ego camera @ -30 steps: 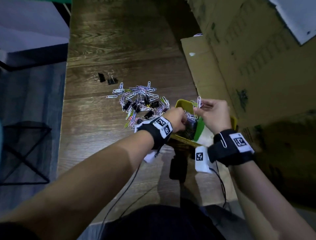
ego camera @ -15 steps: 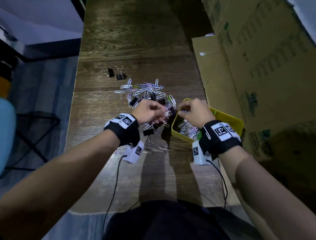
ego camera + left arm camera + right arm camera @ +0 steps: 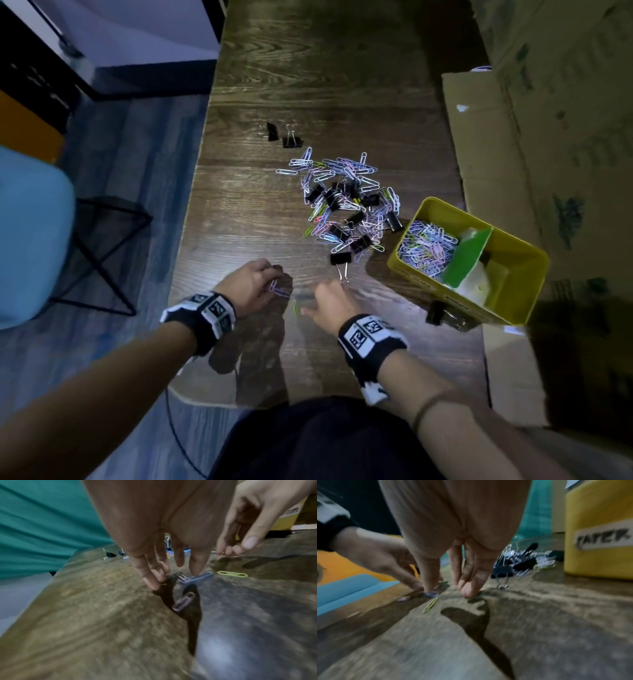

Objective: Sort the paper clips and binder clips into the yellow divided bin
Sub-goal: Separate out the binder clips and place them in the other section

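A heap of coloured paper clips and black binder clips [image 3: 346, 202] lies mid-table. The yellow divided bin [image 3: 513, 294] stands to its right, with paper clips [image 3: 424, 246] in its left compartment beside a green divider [image 3: 466, 255]. My left hand [image 3: 274, 286] [image 3: 175, 574] is near the table's front edge, its straight fingertips touching a blue paper clip [image 3: 197, 578]; a purple clip [image 3: 184, 601] lies just in front of it. My right hand [image 3: 318, 298] [image 3: 448, 588] is next to it, fingertips down on the wood beside a green paper clip [image 3: 295, 308] [image 3: 430, 605], holding nothing that I can see.
A lone binder clip [image 3: 340, 258] lies just beyond my right hand. Another binder clip [image 3: 435, 312] lies against the bin's near wall, and two more [image 3: 282, 135] sit far left of the heap. Cardboard [image 3: 486, 164] borders the table's right side. A blue chair [image 3: 30, 236] stands at left.
Both hands have left the bin and the heap and come back toward the table's front edge. The right hand no longer holds the paper clip it had over the bin.
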### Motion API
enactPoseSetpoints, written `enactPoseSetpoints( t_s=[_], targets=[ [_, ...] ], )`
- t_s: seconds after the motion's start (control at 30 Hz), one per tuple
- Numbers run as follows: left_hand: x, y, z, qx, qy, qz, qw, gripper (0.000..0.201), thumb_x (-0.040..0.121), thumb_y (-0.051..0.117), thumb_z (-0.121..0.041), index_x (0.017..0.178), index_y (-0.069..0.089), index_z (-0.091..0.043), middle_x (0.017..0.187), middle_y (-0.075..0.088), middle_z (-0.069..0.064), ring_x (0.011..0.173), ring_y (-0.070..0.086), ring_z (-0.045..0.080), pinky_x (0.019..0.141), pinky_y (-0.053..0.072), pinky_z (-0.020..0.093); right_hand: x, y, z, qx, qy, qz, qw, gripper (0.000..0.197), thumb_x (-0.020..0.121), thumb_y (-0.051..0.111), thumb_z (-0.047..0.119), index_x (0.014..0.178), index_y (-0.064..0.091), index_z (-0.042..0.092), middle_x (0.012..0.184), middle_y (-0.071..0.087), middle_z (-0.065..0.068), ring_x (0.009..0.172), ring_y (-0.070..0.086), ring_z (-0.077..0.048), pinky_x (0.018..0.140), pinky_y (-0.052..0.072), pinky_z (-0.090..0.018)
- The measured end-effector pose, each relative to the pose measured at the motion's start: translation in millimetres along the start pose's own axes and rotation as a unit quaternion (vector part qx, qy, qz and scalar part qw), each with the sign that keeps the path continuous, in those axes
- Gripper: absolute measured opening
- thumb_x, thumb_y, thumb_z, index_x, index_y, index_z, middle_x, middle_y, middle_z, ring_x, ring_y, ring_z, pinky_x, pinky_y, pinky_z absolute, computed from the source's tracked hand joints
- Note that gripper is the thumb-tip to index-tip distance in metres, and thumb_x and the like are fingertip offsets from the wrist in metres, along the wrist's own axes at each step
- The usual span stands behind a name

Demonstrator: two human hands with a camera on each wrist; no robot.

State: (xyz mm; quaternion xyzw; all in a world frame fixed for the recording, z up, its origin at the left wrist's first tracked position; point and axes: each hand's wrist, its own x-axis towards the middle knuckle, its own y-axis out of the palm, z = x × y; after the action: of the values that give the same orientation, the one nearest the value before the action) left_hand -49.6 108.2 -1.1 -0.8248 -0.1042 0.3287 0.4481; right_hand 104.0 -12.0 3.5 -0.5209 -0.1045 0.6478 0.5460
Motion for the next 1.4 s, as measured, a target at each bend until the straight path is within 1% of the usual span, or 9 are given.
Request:
enactPoseSetpoints(
  t_s=[0.13, 0.27, 0.33, 0.5, 0.6, 0.8, 1.17, 1.27, 1.4],
  targets=[
    [-6, 22, -7, 0.027, 0.006, -0.054, 0.998, 0.028, 0.072, 0.071, -0.022, 0.099, 0.070, -0.014, 0.093, 0.063, 0.015, 0.079, 0.059, 0.036, 0.075, 0.053, 0.038, 2, 24, 22, -0.039, 0.012, -0.016, 0.999, 0.021, 0.089, 0.060, 0.023, 0.100, 0.065, 0.007, 0.098, 0.066, -0.018, 0.094, 0.064, -0.033, 0.069, 0.048, -0.034],
    [-5, 22, -12, 0.078, 0.093, -0.055, 0.991, 0.012, 0.067, 0.061, -0.024, 0.064, 0.072, -0.020, 0.059, 0.062, -0.002, 0.052, 0.059, 0.017, 0.050, 0.047, 0.020, 3, 30, 33, -0.089, 0.004, -0.019, 0.996, 0.022, 0.090, 0.048, 0.005, 0.103, 0.065, 0.005, 0.096, 0.066, -0.018, 0.089, 0.065, -0.034, 0.063, 0.039, -0.034],
    [0, 25, -2, 0.096, 0.106, -0.025, 0.989, 0.007, 0.067, 0.073, -0.013, 0.074, 0.072, -0.015, 0.065, 0.064, 0.003, 0.059, 0.062, 0.024, 0.054, 0.050, 0.023, 4, 31, 36, -0.080, -0.001, -0.010, 0.997, 0.023, 0.089, 0.048, 0.005, 0.104, 0.065, 0.005, 0.095, 0.065, -0.019, 0.088, 0.065, -0.035, 0.063, 0.038, -0.033],
    [6, 11, -2, 0.165, 0.184, 0.049, 0.968, 0.031, 0.081, 0.060, -0.007, 0.111, 0.061, -0.004, 0.097, 0.066, 0.018, 0.090, 0.062, 0.035, 0.075, 0.052, 0.035, 8, 35, 41, -0.087, -0.026, -0.009, 0.996, 0.022, 0.084, 0.050, 0.004, 0.098, 0.067, 0.009, 0.090, 0.066, -0.016, 0.081, 0.065, -0.033, 0.060, 0.043, -0.032],
    [16, 2, -1, 0.166, 0.106, 0.077, 0.977, 0.033, 0.091, 0.047, -0.016, 0.123, 0.049, -0.007, 0.115, 0.059, 0.016, 0.108, 0.055, 0.033, 0.086, 0.044, 0.039, 7, 36, 50, -0.092, -0.097, 0.001, 0.991, 0.021, 0.088, 0.050, 0.010, 0.103, 0.065, 0.007, 0.100, 0.064, -0.018, 0.091, 0.063, -0.035, 0.063, 0.039, -0.033],
    [22, -17, 24, -0.038, -0.069, 0.049, 0.996, 0.022, 0.074, 0.065, -0.014, 0.094, 0.072, -0.013, 0.093, 0.072, 0.009, 0.089, 0.065, 0.025, 0.076, 0.048, 0.026, 18, 39, 74, -0.109, -0.166, 0.007, 0.980, 0.023, 0.086, 0.047, 0.000, 0.104, 0.061, -0.002, 0.104, 0.060, -0.019, 0.097, 0.061, -0.037, 0.075, 0.051, -0.045],
    [7, -15, 44, -0.127, -0.075, 0.052, 0.988, 0.019, 0.077, 0.063, -0.004, 0.094, 0.071, -0.007, 0.091, 0.072, 0.010, 0.081, 0.063, 0.016, 0.061, 0.035, 0.000, 29, 34, 93, -0.155, -0.103, -0.005, 0.983, 0.024, 0.091, 0.046, 0.002, 0.109, 0.061, 0.000, 0.108, 0.061, -0.019, 0.103, 0.059, -0.038, 0.072, 0.045, -0.040],
    [6, -14, 44, -0.133, -0.071, 0.052, 0.987, 0.017, 0.079, 0.062, -0.007, 0.094, 0.070, -0.008, 0.089, 0.070, 0.008, 0.082, 0.062, 0.018, 0.069, 0.042, 0.012, 36, 27, 97, -0.104, -0.058, 0.013, 0.993, 0.026, 0.089, 0.051, 0.007, 0.113, 0.060, 0.001, 0.112, 0.061, -0.021, 0.106, 0.058, -0.038, 0.078, 0.047, -0.039],
    [12, -13, 47, -0.163, -0.094, 0.060, 0.980, 0.010, 0.078, 0.063, -0.008, 0.083, 0.070, -0.014, 0.082, 0.070, 0.004, 0.073, 0.059, 0.012, 0.067, 0.045, 0.015, 30, 27, 96, -0.081, -0.037, 0.018, 0.996, 0.027, 0.088, 0.048, 0.005, 0.112, 0.060, 0.000, 0.113, 0.059, -0.020, 0.106, 0.057, -0.038, 0.076, 0.045, -0.037]
  ],
)
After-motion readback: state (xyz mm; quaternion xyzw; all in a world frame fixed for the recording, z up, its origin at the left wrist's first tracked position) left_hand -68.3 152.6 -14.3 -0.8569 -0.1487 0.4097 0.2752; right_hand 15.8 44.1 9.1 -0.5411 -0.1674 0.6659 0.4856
